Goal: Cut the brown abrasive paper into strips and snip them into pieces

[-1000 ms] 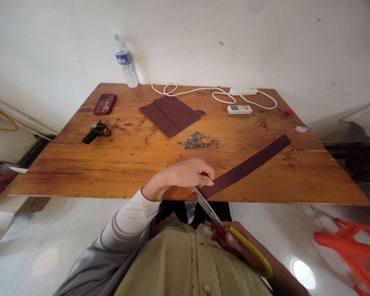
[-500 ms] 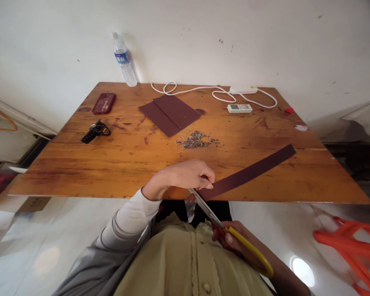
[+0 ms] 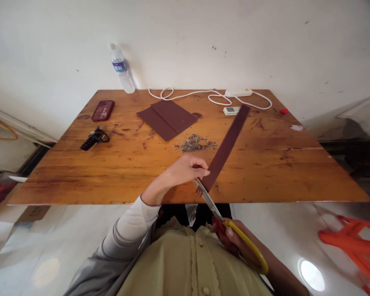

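Observation:
My left hand (image 3: 188,169) pinches the near end of a long dark-maroon strip (image 3: 228,148), which slants up and away to the right over the table. In my right hand (image 3: 232,236) are scissors (image 3: 214,207) with one yellow and one red handle. Their blades point up and left and meet the strip's near end, just below my left fingertips. Small fringe-like cut bits hang by the blades. Beyond my left hand lies a little heap of shredded clippings (image 3: 195,144). Two maroon sheets (image 3: 168,119) overlap behind the heap.
On the wooden table (image 3: 111,176) are a dark red phone (image 3: 103,111), a black clip-like object (image 3: 94,138), a water bottle (image 3: 122,70), a white remote (image 3: 231,111) and a white power strip (image 3: 239,93) with its cable. An orange stool (image 3: 351,242) stands at right.
The strip has swung up and left, its far end now overlapping the remote. My left hand has risen slightly, and the scissor blades have shifted with it. The camera view has moved a little.

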Tool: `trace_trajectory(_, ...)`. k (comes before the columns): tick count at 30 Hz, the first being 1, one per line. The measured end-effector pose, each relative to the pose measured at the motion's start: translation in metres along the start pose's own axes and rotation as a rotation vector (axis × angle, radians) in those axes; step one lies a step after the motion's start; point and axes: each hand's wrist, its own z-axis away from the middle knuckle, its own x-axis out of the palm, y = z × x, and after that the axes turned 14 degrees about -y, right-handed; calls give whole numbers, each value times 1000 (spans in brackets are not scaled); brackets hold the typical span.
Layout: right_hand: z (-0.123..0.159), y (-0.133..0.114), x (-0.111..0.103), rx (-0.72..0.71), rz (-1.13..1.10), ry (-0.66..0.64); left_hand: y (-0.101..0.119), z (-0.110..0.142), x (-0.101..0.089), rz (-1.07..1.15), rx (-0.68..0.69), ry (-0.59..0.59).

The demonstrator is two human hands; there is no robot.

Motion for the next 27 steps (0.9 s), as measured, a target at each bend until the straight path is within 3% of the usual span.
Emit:
trace_trajectory(10,-16,11,1,-136,-233,-16,-8,-7,15,408,72,368)
trace_trajectory(20,-29,21,4,-357,-360,-117,-6,-9,37,721,141,478)
trace_trajectory(27,-40,17,10,-432,-361,-98,-2,-10,52,758,207,615)
